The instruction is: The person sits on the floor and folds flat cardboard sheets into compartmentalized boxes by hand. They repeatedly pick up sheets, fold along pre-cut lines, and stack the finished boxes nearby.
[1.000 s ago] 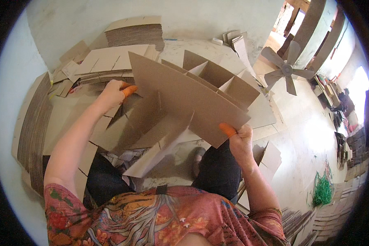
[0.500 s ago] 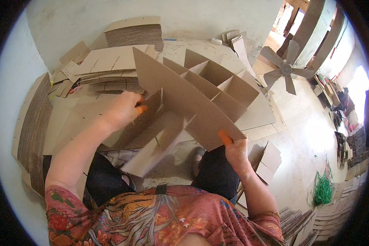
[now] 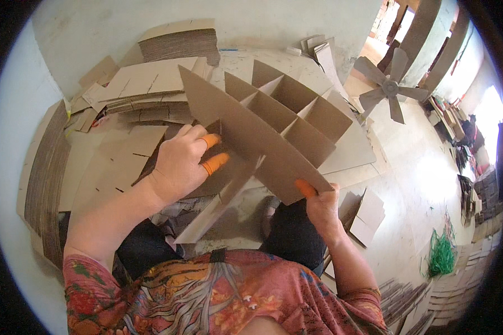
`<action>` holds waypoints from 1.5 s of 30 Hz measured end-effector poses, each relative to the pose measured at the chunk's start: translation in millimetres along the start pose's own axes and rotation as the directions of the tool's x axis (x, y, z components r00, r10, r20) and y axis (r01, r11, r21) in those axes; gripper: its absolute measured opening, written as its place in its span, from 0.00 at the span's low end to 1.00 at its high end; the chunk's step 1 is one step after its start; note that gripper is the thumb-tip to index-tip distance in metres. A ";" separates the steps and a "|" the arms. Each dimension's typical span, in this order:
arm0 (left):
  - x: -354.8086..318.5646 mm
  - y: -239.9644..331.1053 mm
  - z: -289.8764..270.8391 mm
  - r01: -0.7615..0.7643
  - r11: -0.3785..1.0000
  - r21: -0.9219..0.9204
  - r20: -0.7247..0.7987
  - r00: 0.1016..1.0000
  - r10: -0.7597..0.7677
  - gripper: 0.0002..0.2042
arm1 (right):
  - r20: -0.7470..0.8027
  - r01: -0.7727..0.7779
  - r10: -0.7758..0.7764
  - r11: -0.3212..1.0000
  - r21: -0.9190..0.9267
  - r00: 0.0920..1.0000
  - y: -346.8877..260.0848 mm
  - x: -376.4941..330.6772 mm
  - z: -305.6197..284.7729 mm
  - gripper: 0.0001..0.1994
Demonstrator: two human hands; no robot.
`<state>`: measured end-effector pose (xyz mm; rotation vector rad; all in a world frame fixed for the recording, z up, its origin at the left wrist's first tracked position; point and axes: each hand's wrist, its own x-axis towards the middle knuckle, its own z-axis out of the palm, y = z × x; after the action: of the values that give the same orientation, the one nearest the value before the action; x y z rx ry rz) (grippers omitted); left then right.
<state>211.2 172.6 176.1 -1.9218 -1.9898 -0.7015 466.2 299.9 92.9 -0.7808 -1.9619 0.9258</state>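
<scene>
One tilted cardboard divider stands before the dark trousers, the left hand at its near side (whether gripping, I cannot tell), the right hand pinching one corner, orange finger covers on both.

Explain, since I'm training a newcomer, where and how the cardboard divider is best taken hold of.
Probably by the lower right end of its long tilted panel, coming from the right, near side, as the right hand does: this flat, thin end juts past the crossing strips, leaving bare edge to pinch.
</scene>
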 end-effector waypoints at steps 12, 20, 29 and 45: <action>11.0 -48.1 12.0 0.351 0.934 -0.067 0.442 0.850 -0.288 0.10 | 0.023 0.000 0.002 0.998 -0.057 1.000 -13.2 -4.4 -10.0 0.07; 21.0 -65.2 27.7 0.294 0.943 -0.158 0.578 0.802 -0.153 0.29 | 0.034 -0.091 0.092 0.995 -0.046 0.995 -13.1 -0.2 -11.6 0.07; 21.4 -98.5 25.0 0.459 0.751 -0.475 0.280 0.888 -0.365 0.17 | 0.182 -0.104 0.146 0.969 -0.224 0.972 27.0 4.4 1.3 0.09; 68.8 -235.2 64.4 0.296 0.871 0.393 0.084 0.931 -0.354 0.07 | -0.144 -0.231 0.205 0.954 -0.191 0.968 85.9 40.3 -0.7 0.11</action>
<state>-18.2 266.6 123.8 -1.4702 -2.3709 -0.2161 463.3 377.8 38.8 -1.1667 -1.9098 0.7861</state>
